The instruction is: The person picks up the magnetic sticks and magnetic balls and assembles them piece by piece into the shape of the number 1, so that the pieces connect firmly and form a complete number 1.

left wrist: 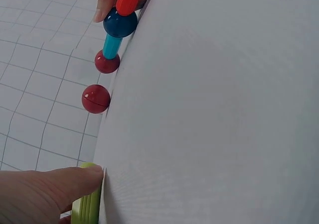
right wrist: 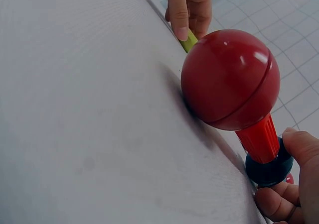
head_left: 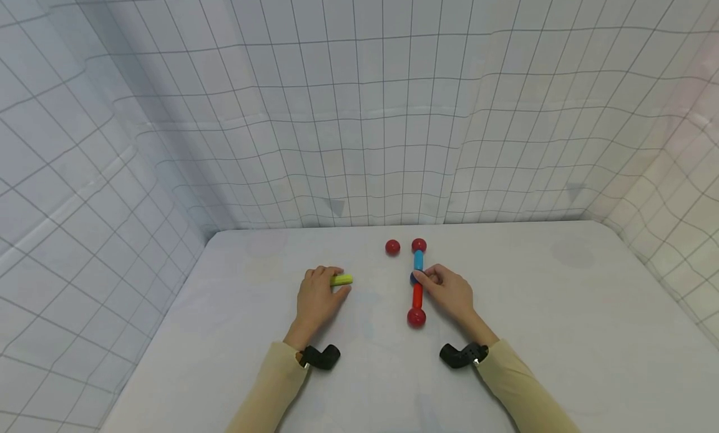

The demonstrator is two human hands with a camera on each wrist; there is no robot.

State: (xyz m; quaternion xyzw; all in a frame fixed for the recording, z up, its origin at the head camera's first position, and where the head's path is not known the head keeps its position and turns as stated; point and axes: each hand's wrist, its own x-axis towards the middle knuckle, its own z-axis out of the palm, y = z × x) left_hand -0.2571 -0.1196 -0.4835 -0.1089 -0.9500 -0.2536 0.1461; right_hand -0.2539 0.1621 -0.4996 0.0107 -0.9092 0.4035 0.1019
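Observation:
My left hand (head_left: pixel 317 301) grips a yellow-green ribbed rod (head_left: pixel 341 280) lying level at the table. In the left wrist view the thumb lies along that rod (left wrist: pixel 86 206). With thumb and fingers my right hand (head_left: pixel 449 292) pinches a dark blue ball (right wrist: pixel 269 168). That ball sits in the middle of a straight chain: a light blue rod (head_left: pixel 418 259) and a red ball (head_left: pixel 419 245) on the far side, a red rod (head_left: pixel 417 297) and another red ball (head_left: pixel 416 317) on the near side.
A loose red ball (head_left: pixel 392 248) lies left of the chain's far end. Everything rests on a white table (head_left: pixel 359 370). Beyond its far and side edges hangs a white curtain with a dark grid (head_left: pixel 359 140).

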